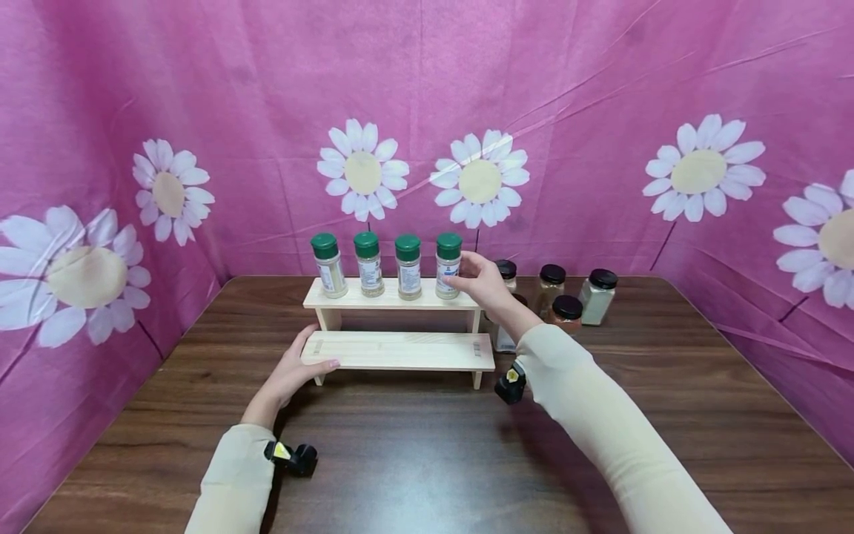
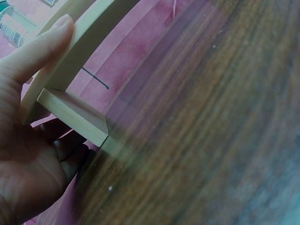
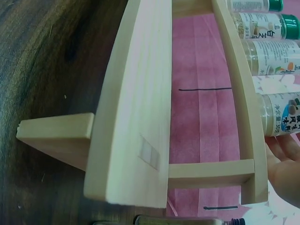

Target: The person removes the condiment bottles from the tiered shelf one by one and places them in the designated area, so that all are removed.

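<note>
A two-tier pale wooden rack [image 1: 400, 351] stands on the brown table. My left hand [image 1: 290, 373] grips the left end of its lower shelf, thumb on top; in the left wrist view the other fingers lie by the leg [image 2: 75, 115]. On the upper shelf several green-capped spice jars stand upright in a row. The rightmost spice jar [image 1: 448, 268] is held by my right hand [image 1: 487, 285] from its right side. In the right wrist view that jar [image 3: 282, 114] stands at the shelf's end, with only part of the hand showing.
Right of the rack, several black-capped jars [image 1: 598, 298] stand together, some partly hidden behind my right arm. A pink cloth [image 1: 414, 89] with white flowers hangs behind the table [image 1: 400, 460]. The lower shelf bears no jars.
</note>
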Available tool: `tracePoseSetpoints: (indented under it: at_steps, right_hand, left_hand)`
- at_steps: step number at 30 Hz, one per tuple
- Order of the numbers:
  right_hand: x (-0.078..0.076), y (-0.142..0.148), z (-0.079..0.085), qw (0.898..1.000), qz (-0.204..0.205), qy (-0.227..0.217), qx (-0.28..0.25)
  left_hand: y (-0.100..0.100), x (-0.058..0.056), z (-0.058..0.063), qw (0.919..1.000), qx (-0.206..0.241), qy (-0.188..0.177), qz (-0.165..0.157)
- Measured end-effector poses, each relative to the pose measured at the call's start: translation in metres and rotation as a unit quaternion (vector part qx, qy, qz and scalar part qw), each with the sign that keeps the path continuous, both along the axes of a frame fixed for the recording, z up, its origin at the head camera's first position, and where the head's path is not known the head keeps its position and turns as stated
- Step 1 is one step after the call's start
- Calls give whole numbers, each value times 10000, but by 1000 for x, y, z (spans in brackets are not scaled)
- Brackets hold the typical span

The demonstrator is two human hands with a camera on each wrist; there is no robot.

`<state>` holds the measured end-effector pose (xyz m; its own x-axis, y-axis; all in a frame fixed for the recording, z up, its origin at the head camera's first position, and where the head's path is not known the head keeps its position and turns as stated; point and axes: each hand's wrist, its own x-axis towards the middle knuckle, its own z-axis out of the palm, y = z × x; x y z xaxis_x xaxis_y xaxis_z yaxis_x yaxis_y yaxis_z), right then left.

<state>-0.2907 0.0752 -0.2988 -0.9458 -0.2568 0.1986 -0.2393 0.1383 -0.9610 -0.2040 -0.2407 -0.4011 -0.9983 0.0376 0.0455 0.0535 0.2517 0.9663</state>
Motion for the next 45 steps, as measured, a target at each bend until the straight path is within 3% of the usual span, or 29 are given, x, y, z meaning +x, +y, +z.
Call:
tracePoseSetpoints:
  at_steps: [21, 35, 45]
  right_hand:
    - [9, -3, -2, 9989, -445, -5, -124]
    - [16, 10, -1, 9988, -387, -144, -272]
    - [22, 25, 5, 9979, -295, 141, -566]
  left_hand:
    - [2, 2, 3, 9999, -51, -101, 15]
    - [1, 3, 2, 9999, -141, -46, 33]
    - [0, 2, 2, 10000, -35, -26, 16]
